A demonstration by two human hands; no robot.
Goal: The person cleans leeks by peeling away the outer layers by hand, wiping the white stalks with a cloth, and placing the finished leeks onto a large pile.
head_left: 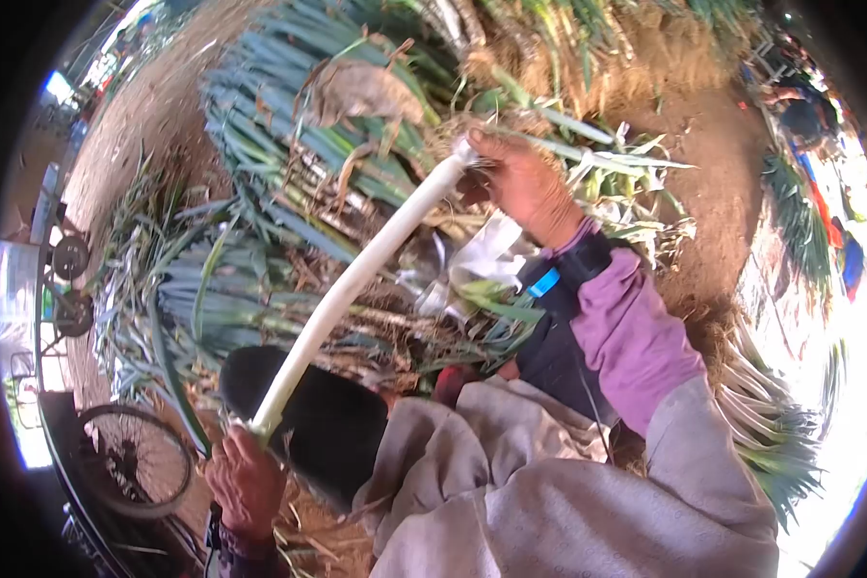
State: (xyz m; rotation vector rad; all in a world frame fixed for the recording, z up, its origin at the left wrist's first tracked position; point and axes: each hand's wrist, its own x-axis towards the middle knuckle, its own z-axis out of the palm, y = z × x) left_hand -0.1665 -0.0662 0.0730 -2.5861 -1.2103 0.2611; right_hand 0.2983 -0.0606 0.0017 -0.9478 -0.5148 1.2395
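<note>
A long green onion with a smooth white stalk stretches diagonally across the view. My left hand is closed around its green end at lower left, where a dark green leaf bends upward. At the root end, my right hand has its fingers curled against the stalk's tip; something whitish shows at the fingertips. Beneath the stalk lie loose peeled leaves and dry husks, with a pale sheet-like scrap near my right wrist.
A large heap of green onions spreads ahead, with another bundle nearer on the left. White-stalked onions lie at right. A bicycle wheel stands at lower left. At the far right, a person is partly visible.
</note>
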